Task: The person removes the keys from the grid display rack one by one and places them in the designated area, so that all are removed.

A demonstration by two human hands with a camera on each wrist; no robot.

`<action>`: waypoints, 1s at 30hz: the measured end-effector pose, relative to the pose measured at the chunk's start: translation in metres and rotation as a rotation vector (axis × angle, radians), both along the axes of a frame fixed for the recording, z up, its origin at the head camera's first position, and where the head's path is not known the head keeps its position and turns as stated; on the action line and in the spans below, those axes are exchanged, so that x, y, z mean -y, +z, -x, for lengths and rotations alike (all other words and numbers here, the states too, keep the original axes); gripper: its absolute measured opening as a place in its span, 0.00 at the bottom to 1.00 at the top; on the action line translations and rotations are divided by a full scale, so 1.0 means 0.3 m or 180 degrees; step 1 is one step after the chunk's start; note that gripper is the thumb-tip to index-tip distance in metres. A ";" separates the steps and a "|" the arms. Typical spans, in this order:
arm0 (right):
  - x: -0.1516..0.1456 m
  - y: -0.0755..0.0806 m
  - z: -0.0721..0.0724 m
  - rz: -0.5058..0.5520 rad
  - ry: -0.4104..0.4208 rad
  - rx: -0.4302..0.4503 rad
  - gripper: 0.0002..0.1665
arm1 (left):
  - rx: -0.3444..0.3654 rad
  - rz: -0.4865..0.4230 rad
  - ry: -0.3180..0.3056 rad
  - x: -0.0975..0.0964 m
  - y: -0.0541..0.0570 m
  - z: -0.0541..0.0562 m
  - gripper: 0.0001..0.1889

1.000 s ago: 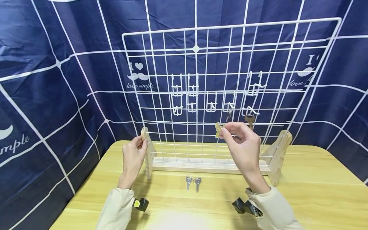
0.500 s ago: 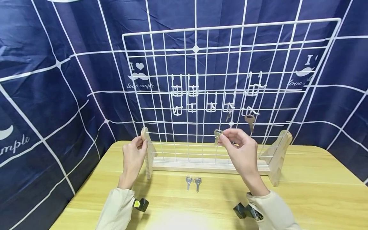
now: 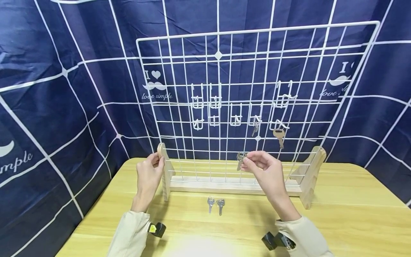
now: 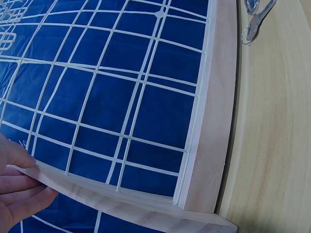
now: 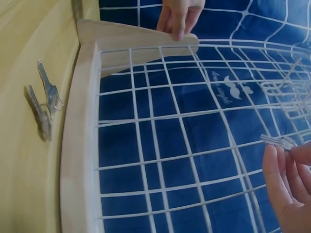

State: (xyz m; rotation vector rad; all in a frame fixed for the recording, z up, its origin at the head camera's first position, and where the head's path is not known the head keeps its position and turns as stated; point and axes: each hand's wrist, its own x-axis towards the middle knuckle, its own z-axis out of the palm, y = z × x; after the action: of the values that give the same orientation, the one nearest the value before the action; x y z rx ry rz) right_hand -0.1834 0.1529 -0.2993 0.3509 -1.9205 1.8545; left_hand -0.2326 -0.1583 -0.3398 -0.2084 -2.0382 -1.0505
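My right hand [image 3: 269, 175] pinches a small silver key [image 3: 239, 165] between thumb and fingers, in front of the lower part of a white wire grid [image 3: 218, 137]. In the right wrist view this key [image 5: 278, 141] points away from the fingertips. With thumb and fingers, my left hand [image 3: 148, 175] grips the top of the stand's left wooden upright [image 3: 162, 148]. A brass-coloured key [image 3: 279, 134] hangs from a hook at right, and a silver key [image 3: 255, 129] hangs from the hook left of it. Two more keys, a left one [image 3: 210, 204] and a right one [image 3: 220, 206], lie on the table.
Several white wire hooks sit on the grid, among them an upper left hook [image 3: 197, 101] and an upper right hook [image 3: 283, 100]. A wooden base bar [image 3: 205, 185] joins the uprights. Behind hangs a dark blue cloth [image 3: 96, 39] with white lines.
My right hand has moved down and slightly left with the key, away from the hooks. The brass-coloured key on the right hook has swung and shows fully. My left hand has stayed put.
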 end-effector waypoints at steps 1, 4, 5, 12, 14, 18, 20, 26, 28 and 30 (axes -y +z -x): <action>-0.002 -0.004 0.001 0.0051 0.0064 0.0048 0.09 | 0.0002 0.0005 0.0010 0.000 -0.001 0.000 0.09; -0.007 -0.016 0.004 0.0117 0.0163 0.0156 0.11 | 0.0001 0.0008 0.0000 0.000 0.001 0.000 0.09; -0.008 -0.020 0.005 0.0119 0.0173 0.0191 0.11 | -0.0001 0.0010 -0.0003 0.000 0.001 0.000 0.09; -0.019 -0.061 0.014 -0.0008 0.0234 0.0433 0.12 | 0.0006 -0.0006 -0.0007 0.000 0.000 -0.001 0.09; -0.023 -0.077 0.017 -0.0050 0.0276 0.0497 0.12 | 0.0002 -0.0007 -0.0003 0.000 -0.001 -0.001 0.09; -0.030 -0.106 0.021 -0.0065 0.0357 0.0621 0.13 | -0.0019 -0.0006 -0.0010 -0.001 -0.001 0.000 0.09; -0.031 -0.119 0.022 -0.0043 0.0429 0.0681 0.13 | -0.0039 -0.0004 -0.0010 -0.001 -0.002 0.002 0.08; -0.027 -0.148 0.023 0.0021 0.0504 0.0979 0.14 | -0.0075 -0.0002 0.0007 -0.001 -0.002 0.003 0.08; -0.026 -0.154 0.023 0.0051 0.0503 0.1068 0.13 | -0.0076 0.0006 0.0009 -0.001 -0.003 0.003 0.08; -0.027 -0.159 0.023 0.0066 0.0492 0.1142 0.13 | -0.0061 0.0006 0.0011 -0.001 -0.003 0.003 0.08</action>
State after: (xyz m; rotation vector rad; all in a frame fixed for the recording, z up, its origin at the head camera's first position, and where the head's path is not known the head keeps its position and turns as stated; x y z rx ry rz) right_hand -0.1902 0.1609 -0.3471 0.1712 -2.1551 2.1563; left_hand -0.2336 -0.1579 -0.3408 -0.2149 -2.0219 -1.0406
